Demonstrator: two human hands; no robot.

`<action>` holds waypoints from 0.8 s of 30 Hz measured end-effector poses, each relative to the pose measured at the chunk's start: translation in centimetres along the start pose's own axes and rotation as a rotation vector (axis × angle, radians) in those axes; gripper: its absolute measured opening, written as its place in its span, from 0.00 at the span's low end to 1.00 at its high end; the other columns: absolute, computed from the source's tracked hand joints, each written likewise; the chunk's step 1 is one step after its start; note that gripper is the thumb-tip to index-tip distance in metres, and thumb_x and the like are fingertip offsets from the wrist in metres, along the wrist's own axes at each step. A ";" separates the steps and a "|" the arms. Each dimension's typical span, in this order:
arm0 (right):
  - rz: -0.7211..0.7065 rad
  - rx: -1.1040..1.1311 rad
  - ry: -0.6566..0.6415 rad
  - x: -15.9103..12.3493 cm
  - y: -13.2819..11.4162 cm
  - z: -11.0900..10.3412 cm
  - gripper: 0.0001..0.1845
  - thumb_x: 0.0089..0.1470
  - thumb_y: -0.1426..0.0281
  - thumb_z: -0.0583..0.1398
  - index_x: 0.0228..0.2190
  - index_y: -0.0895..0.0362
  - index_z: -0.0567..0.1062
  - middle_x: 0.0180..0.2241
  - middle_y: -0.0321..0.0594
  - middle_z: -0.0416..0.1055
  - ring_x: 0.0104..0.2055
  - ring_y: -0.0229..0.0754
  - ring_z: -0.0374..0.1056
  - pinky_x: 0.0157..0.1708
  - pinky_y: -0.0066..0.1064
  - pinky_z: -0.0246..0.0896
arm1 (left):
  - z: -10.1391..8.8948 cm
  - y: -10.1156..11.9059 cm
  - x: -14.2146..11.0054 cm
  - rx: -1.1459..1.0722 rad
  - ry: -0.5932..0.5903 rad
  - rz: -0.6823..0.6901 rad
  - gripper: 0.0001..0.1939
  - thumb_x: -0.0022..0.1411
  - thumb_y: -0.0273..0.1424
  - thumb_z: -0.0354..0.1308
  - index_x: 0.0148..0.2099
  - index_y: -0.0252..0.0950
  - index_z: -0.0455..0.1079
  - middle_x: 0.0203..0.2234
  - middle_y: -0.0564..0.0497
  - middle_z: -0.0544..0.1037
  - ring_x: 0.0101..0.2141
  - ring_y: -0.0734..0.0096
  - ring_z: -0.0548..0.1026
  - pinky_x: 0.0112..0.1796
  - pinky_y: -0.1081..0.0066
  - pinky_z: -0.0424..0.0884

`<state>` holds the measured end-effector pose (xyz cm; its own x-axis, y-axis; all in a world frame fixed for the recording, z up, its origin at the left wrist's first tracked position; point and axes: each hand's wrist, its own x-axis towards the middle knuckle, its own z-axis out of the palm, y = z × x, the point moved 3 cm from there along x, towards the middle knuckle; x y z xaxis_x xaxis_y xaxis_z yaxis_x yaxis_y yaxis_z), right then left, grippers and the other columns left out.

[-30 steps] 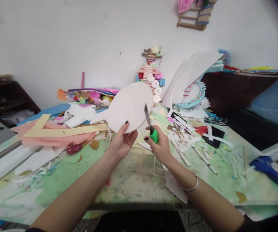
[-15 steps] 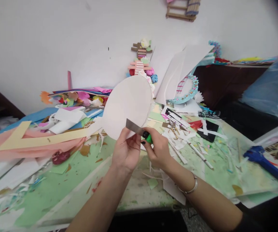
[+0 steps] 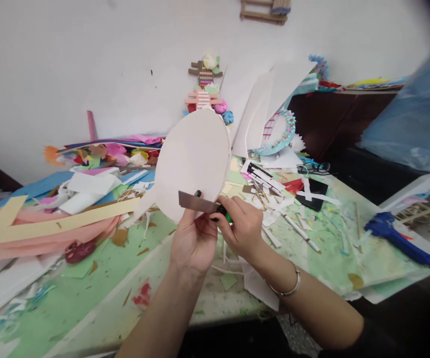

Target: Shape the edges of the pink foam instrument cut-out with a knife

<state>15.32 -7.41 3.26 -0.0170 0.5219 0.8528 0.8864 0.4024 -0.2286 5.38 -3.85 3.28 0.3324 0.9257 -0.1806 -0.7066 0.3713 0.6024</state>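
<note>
My left hand (image 3: 193, 243), palm up, grips the lower edge of a large white oval piece of card (image 3: 192, 154), which stands tilted up in front of me. A white strip trails from the card's lower left side. My right hand (image 3: 239, 223) is closed around a utility knife (image 3: 198, 202) with a black and green handle, mostly hidden in the fist. Its broad grey blade points left, across the card's lower part and past my left thumb. Whether blade and card touch, I cannot tell.
Paper scraps and pens (image 3: 263, 180) litter the green-covered table (image 3: 106, 288). A blue glue gun (image 3: 401, 238) lies right, glasses (image 3: 314, 168) behind. A cream paper strip (image 3: 69, 221) crosses pink paper at left. A blue-rimmed round craft piece (image 3: 276, 136) leans near the wall.
The blade has swung to lie more level and further left over the card. The card has tilted slightly. The whole view has shifted, so the table things appear further left.
</note>
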 end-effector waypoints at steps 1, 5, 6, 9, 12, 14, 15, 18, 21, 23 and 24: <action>-0.004 -0.006 0.007 0.0 0.0 -0.1 0.22 0.64 0.56 0.48 0.40 0.57 0.74 0.23 0.39 0.68 0.25 0.38 0.62 0.25 0.30 0.53 | 0.0 0.0 -0.1 -0.017 0.013 0.034 0.08 0.61 0.33 0.59 0.43 0.40 0.76 0.28 0.53 0.81 0.31 0.76 0.79 0.25 0.84 0.73; -0.029 -0.009 0.021 -0.1 0.1 -0.3 0.22 0.64 0.57 0.49 0.46 0.58 0.74 0.23 0.39 0.67 0.24 0.38 0.61 0.24 0.30 0.52 | 0.5 0.1 -0.6 -0.073 0.031 0.083 0.09 0.62 0.29 0.58 0.45 0.42 0.75 0.28 0.54 0.81 0.28 0.78 0.79 0.22 0.86 0.72; -0.040 -0.004 0.027 -0.2 0.1 -0.3 0.22 0.64 0.57 0.49 0.47 0.58 0.73 0.23 0.38 0.67 0.24 0.38 0.61 0.24 0.30 0.52 | 0.7 0.1 -0.8 -0.099 0.051 0.072 0.10 0.63 0.28 0.57 0.45 0.42 0.75 0.28 0.55 0.81 0.27 0.79 0.79 0.21 0.86 0.71; -0.070 0.014 0.058 -0.2 0.1 -0.5 0.23 0.64 0.57 0.49 0.48 0.59 0.73 0.22 0.38 0.65 0.23 0.38 0.60 0.24 0.31 0.52 | 0.9 0.0 -1.1 -0.174 0.127 0.030 0.11 0.66 0.27 0.52 0.45 0.42 0.75 0.27 0.55 0.81 0.24 0.81 0.78 0.18 0.87 0.69; -0.068 0.032 0.070 -0.1 0.1 -0.7 0.25 0.64 0.56 0.48 0.49 0.58 0.73 0.21 0.37 0.65 0.22 0.37 0.60 0.23 0.30 0.52 | 0.7 0.1 -1.1 -0.169 0.136 0.036 0.12 0.65 0.26 0.53 0.45 0.42 0.75 0.26 0.56 0.81 0.24 0.82 0.78 0.20 0.87 0.71; -0.049 0.046 0.072 -0.1 0.2 -0.9 0.25 0.64 0.55 0.47 0.49 0.58 0.73 0.22 0.37 0.65 0.22 0.37 0.59 0.23 0.30 0.52 | 0.4 0.1 -0.9 -0.148 0.125 0.048 0.12 0.64 0.24 0.55 0.45 0.43 0.75 0.27 0.57 0.81 0.26 0.81 0.78 0.24 0.87 0.73; -0.040 0.050 0.075 0.0 0.3 -0.9 0.25 0.64 0.56 0.47 0.49 0.58 0.73 0.22 0.37 0.65 0.22 0.37 0.59 0.23 0.30 0.52 | 0.3 0.1 -0.9 -0.145 0.129 0.047 0.13 0.63 0.24 0.55 0.46 0.43 0.75 0.28 0.57 0.81 0.26 0.81 0.78 0.25 0.87 0.74; -0.029 0.047 0.081 0.0 0.5 -1.1 0.24 0.65 0.57 0.48 0.49 0.58 0.73 0.22 0.37 0.65 0.22 0.37 0.59 0.24 0.30 0.52 | 0.4 0.1 -0.9 -0.160 0.160 0.026 0.14 0.63 0.22 0.54 0.47 0.42 0.74 0.28 0.56 0.82 0.25 0.81 0.78 0.24 0.87 0.74; -0.048 0.037 0.094 0.1 0.5 -1.1 0.24 0.64 0.57 0.48 0.48 0.59 0.74 0.22 0.38 0.66 0.22 0.37 0.59 0.24 0.30 0.53 | 1.0 0.0 -1.2 -0.202 0.210 0.004 0.15 0.65 0.22 0.51 0.49 0.40 0.73 0.26 0.56 0.81 0.22 0.82 0.77 0.21 0.88 0.73; -0.058 0.031 0.104 0.1 0.5 -1.1 0.25 0.64 0.57 0.48 0.47 0.60 0.75 0.21 0.38 0.65 0.22 0.36 0.59 0.24 0.29 0.52 | 1.4 -0.1 -1.4 -0.240 0.242 -0.008 0.16 0.66 0.21 0.48 0.49 0.37 0.73 0.26 0.55 0.81 0.22 0.82 0.77 0.20 0.87 0.72; -0.063 0.027 0.109 0.1 0.4 -1.1 0.25 0.64 0.57 0.48 0.47 0.60 0.75 0.21 0.37 0.65 0.22 0.36 0.59 0.24 0.28 0.52 | 1.5 -0.1 -1.6 -0.258 0.244 -0.008 0.16 0.67 0.21 0.47 0.50 0.36 0.72 0.26 0.55 0.81 0.22 0.81 0.77 0.21 0.87 0.72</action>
<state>16.22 -8.02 3.73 -0.0208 0.4103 0.9117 0.8725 0.4528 -0.1838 5.90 -5.46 4.70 0.2017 0.9010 -0.3841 -0.8492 0.3563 0.3898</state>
